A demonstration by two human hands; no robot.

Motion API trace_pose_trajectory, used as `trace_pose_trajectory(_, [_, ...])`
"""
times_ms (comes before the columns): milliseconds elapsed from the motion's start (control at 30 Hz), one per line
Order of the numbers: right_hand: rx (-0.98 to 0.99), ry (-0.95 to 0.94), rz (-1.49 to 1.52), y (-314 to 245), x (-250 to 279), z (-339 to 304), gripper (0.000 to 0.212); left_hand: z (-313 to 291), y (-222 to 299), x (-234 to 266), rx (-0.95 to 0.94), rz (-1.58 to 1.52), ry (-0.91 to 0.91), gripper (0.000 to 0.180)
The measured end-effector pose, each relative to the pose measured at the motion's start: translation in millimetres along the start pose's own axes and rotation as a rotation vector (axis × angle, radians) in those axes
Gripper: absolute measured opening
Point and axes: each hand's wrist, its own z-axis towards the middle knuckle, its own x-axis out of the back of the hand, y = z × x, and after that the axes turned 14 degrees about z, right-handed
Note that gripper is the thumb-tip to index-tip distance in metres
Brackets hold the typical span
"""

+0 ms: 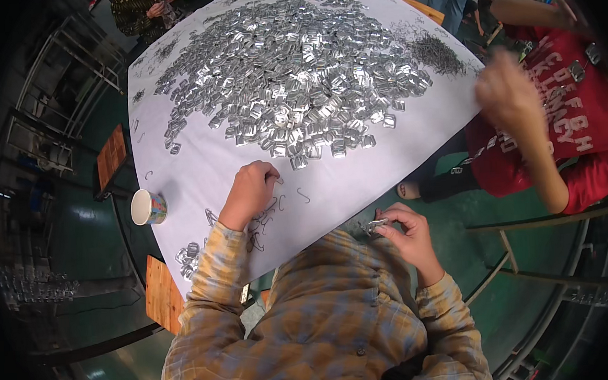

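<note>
Picking wire hooks (259, 225) near the buckle pile (298, 73), seemingly; left grip (250, 189) unclear, right grip (409, 236) pinching metal (374, 225); next calls for isolating one hook.

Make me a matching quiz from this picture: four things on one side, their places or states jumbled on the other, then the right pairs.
Things:
1. left hand
2. paper cup
3. right hand
4. heap of silver pieces

Places or states:
A. gripping a small silver metal piece
B. spread over the middle of the white tabletop
C. beside loose wire hooks
D. at the tabletop's left edge

Pairs: 1-C, 2-D, 3-A, 4-B
</note>
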Motion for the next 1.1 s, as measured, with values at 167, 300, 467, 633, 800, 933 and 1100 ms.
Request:
trace_pose_trajectory(167, [0.005,0.049,-0.071,-2.6,-2.5,0.7,0.012,-6.4,61.2,28.8,0.063,-0.57,-0.324,0.011])
trace_pose_trajectory(300, [-0.019,0.029,-0.083,2.2,-7.5,3.7,0.012,-20.3,105.2,17.8,-0.06,-0.888,-0.447,0.017])
trace_pose_trajectory(467, [-0.041,0.037,-0.122,4.4,-6.9,-2.9,0.011,-23.1,123.2,-3.8,-0.054,-0.799,-0.379,0.017])
trace_pose_trajectory(633, [-0.019,0.037,-0.209,10.2,-5.2,-8.5,0.009,-22.6,128.0,-9.6,-0.046,-0.751,-0.353,0.016])
trace_pose_trajectory(800, [0.049,0.03,-0.178,15.8,-4.0,-8.8,0.009,-24.6,136.3,-13.9,-0.064,-0.781,-0.29,0.016])
trace_pose_trajectory(933, [0.026,0.068,-0.116,17.5,-3.4,-10.1,0.009,-29.7,137.6,-20.6,-0.096,-0.87,-0.32,0.017])
trace_pose_trajectory(1100, [0.061,0.055,-0.074,27.2,4.3,-13.2,0.011,-32.2,125.0,-29.1,-0.203,-0.945,-0.384,0.025])
